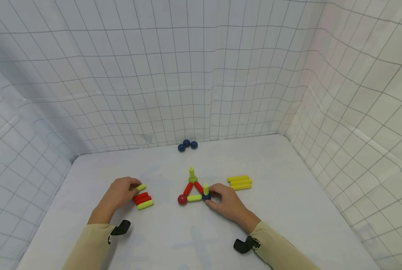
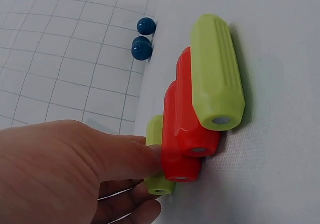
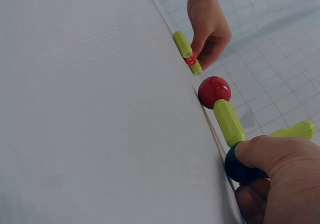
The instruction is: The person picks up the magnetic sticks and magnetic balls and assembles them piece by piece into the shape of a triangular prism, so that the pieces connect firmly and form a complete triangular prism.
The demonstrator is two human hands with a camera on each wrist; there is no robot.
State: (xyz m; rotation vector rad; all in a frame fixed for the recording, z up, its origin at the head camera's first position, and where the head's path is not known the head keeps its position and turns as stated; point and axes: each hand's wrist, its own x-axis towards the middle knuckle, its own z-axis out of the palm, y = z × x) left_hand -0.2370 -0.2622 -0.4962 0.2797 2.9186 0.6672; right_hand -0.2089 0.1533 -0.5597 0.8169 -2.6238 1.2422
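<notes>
My left hand (image 1: 121, 193) pinches a lime-green magnetic rod (image 2: 156, 129) at the far side of a small row. Beside it lie two red rods (image 2: 172, 129) and another lime-green rod (image 2: 216, 69). My right hand (image 1: 228, 202) grips the dark blue ball (image 3: 241, 166) at one corner of a triangle. The triangle's other corners are a red ball (image 1: 182, 199) and a green ball (image 1: 193, 179). Two red rods (image 1: 188, 189) and a lime-green rod (image 3: 229, 122) form its sides. Upright lime-green rods stand on the green ball and on the blue ball.
Three dark blue balls (image 1: 186, 143) sit at the back of the white table (image 1: 194, 240), near the gridded cloth wall (image 1: 187, 75). Several yellow rods (image 1: 240, 183) lie side by side to the right of my right hand. Gridded cloth also borders the table's left and right sides.
</notes>
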